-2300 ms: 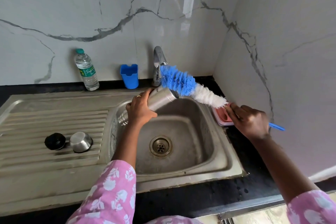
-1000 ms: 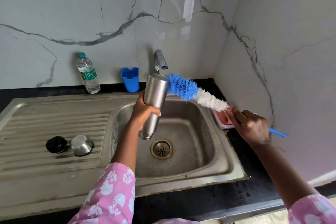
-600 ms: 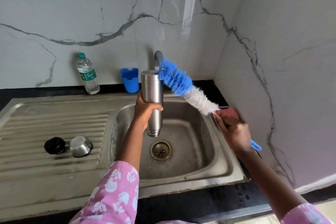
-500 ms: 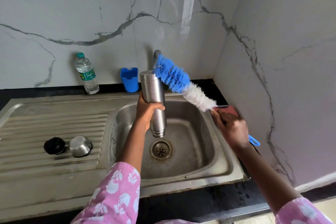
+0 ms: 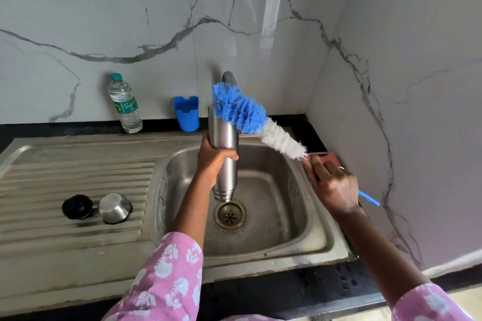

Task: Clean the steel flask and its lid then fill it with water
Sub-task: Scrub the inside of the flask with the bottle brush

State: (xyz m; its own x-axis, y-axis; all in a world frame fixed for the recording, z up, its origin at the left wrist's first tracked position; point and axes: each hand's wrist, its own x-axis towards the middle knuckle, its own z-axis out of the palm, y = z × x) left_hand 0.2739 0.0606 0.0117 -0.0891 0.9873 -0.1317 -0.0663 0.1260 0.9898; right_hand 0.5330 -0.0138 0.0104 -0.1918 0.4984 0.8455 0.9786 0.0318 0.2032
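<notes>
My left hand [image 5: 214, 161] grips the steel flask [image 5: 226, 138] around its middle and holds it upright over the sink basin [image 5: 284, 219], threaded neck pointing down toward the drain [image 5: 229, 214]. My right hand [image 5: 331, 182] holds the handle of a blue-and-white bottle brush [image 5: 242, 112]. Its blue bristles press against the outside of the flask's upper end. The black inner stopper [image 5: 77, 206] and the steel cup lid [image 5: 114, 208] lie side by side on the drainboard at the left.
The tap [image 5: 229, 77] rises behind the flask, partly hidden by the brush. A plastic water bottle [image 5: 125, 104] and a blue holder [image 5: 186, 113] stand against the back wall. A pink soap tray [image 5: 327, 157] sits by the right wall.
The flask has swung from tilted to upright with its neck down. The brush tip has risen to the flask's upper end, and my right hand has moved in over the sink's right rim.
</notes>
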